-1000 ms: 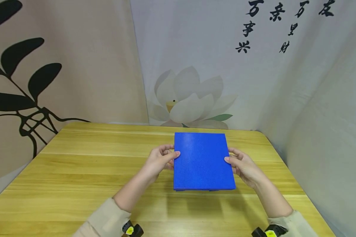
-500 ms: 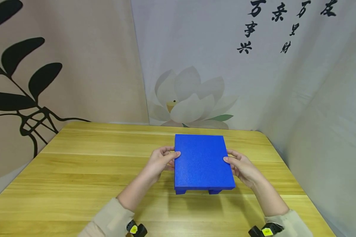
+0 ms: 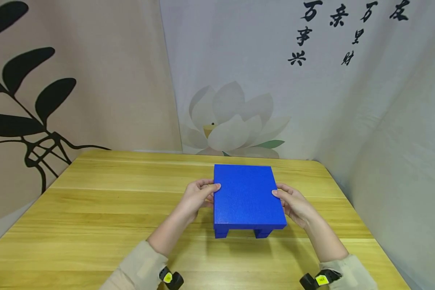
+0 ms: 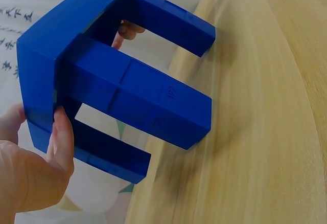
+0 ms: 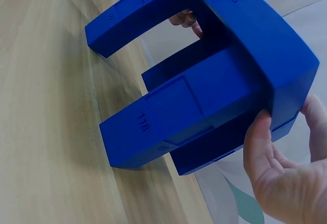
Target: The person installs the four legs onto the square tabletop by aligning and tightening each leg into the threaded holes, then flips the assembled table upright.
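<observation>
A small blue stool [image 3: 247, 195] with a square top and several blocky legs is held upright over the table, near its middle. My left hand [image 3: 195, 195] pinches the left edge, its thumb [image 3: 214, 188] on the top and the fingers below. On the opposite edge, my right hand [image 3: 297, 204] grips in the same way. Raised numbers mark the legs in the left wrist view, where one leg [image 4: 138, 98] points toward the wood. Another leg [image 5: 168, 119] in the right wrist view ends close over the tabletop.
The wood-grain table [image 3: 112, 217] spreads out on both sides of the stool. Behind it hangs a pale cloth [image 3: 239, 60] printed with a lotus and dark characters, and a cloth side wall [image 3: 402, 141] stands along the right.
The stool has tipped so that its top lies flatter and the front legs show beneath the near edge. Both hands keep their grip and have barely shifted.
</observation>
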Demonstrator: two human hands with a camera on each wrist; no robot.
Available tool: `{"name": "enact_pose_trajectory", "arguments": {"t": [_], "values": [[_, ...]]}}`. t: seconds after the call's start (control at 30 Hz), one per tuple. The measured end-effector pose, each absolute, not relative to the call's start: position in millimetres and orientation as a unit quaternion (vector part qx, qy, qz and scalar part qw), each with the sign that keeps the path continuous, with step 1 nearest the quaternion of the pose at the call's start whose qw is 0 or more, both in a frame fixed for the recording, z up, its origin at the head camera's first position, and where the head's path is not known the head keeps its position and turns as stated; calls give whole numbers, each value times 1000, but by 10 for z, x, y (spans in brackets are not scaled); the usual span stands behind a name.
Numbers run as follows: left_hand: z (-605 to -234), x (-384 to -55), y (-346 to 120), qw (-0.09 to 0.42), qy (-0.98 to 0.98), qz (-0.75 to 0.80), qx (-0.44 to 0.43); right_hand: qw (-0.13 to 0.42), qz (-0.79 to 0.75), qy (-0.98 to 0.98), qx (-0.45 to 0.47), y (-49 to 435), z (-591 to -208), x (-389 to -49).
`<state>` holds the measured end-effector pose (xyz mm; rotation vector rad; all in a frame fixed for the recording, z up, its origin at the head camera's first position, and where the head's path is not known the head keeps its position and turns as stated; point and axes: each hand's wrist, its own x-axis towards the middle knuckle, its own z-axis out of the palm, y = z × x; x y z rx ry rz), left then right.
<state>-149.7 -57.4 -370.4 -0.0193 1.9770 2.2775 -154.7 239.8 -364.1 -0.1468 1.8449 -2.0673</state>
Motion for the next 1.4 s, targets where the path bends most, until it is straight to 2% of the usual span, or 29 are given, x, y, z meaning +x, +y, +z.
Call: {"name": "enact_pose_trajectory", "arguments": {"t": [1.4], "values": [[-3813, -1621, -566, 49, 661, 749, -20, 182, -765, 618, -12, 2338, -3769, -1674]]}}
